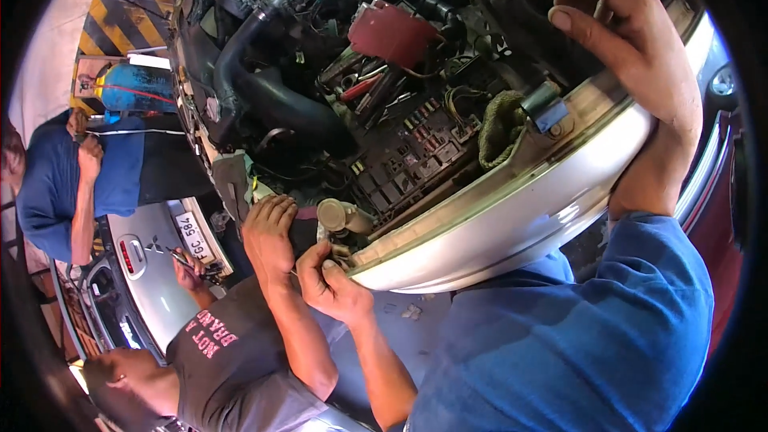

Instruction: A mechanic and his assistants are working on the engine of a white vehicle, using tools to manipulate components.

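My left hand [334, 286] is closed in a pinch at the left end of a silver car body panel [480, 248]. Whatever lies between its fingertips is too small to make out. Just above it sits a beige round cap [340, 214]. My right hand [620, 32] is raised over the panel's right part, fingers bent but apart, with nothing in them. Close to it are a metal bracket [547, 110] and a green woven strap [502, 132]. Inside the engine bay lie a fuse box [408, 156], a red flat piece [390, 34] and several hand tools [368, 88].
A co-worker in a dark shirt [232, 360] leans in from the left, one hand [268, 236] beside my left hand. Farther left, a person in blue [68, 176] stands by a blue cylinder [136, 86]. A silver car [152, 272] is behind them; a red car [720, 232] stands at right.
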